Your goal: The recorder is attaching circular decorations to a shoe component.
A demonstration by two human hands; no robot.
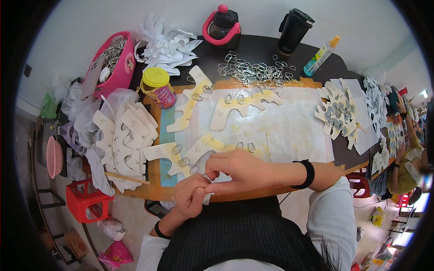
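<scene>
My left hand (190, 195) and my right hand (239, 169) meet at the table's front edge, fingers closed. Between them they pinch a small white strip (207, 198), mostly hidden by the fingers. Just beyond lie white cut-out pieces with yellowish smears: one at left (168, 156) and one in the middle (205, 147). Oval metal rings (251, 147) rest on or beside them. Farther back, a tall cut-out piece (186, 106) and a wide one (226, 112) also carry rings along their edges.
A heap of metal rings (253, 72) lies at the back. Around the work sheet (289, 117) stand a yellow-lidded tub (158, 88), a pink basket (124, 67), a black tumbler (294, 34) and a spray bottle (322, 56). Stacked cut-outs (129, 135) lie left, ringed ones (339, 113) right.
</scene>
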